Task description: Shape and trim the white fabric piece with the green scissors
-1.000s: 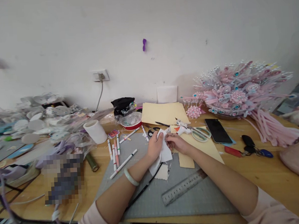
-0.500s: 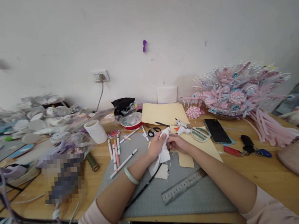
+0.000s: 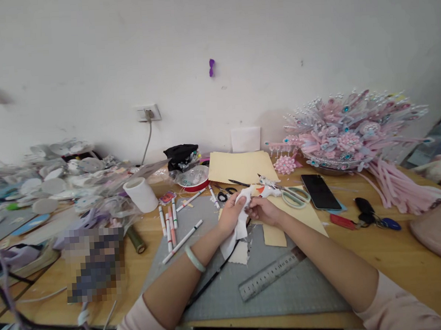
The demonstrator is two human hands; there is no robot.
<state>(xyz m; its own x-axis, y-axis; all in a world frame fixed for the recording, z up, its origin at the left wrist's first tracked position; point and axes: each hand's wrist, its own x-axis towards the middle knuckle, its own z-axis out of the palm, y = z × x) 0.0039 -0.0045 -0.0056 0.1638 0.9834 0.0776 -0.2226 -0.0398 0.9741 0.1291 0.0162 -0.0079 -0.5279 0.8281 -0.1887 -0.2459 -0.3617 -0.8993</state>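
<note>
A crumpled white tissue (image 3: 240, 229) hangs from my left hand (image 3: 230, 215), whose thumb and fingers press round it. My right hand (image 3: 263, 211) touches the tissue's right side with curled fingers; anything small between those fingers is hidden. Both hands are over the grey cutting mat (image 3: 286, 297). A black cord (image 3: 211, 279) runs from beneath the tissue toward the mat's front edge. Just below the hands lie a torn cream paper piece (image 3: 239, 253) and a cream card piece (image 3: 274, 236). The metal ruler (image 3: 270, 274) lies slanted in front of my right forearm.
Markers (image 3: 172, 229) and a white roll (image 3: 140, 195) lie left of the hands. Behind are black scissors (image 3: 222, 196), cream sheets (image 3: 241, 167) and a glue gun (image 3: 268, 189). Green-handled scissors (image 3: 296, 197), a phone (image 3: 321, 192), keys (image 3: 365, 211) and a pink beaded headpiece (image 3: 337, 139) are at right.
The tissue has shifted slightly between my hands, and its top edge looks more spread. Both hands stay in nearly the same place.
</note>
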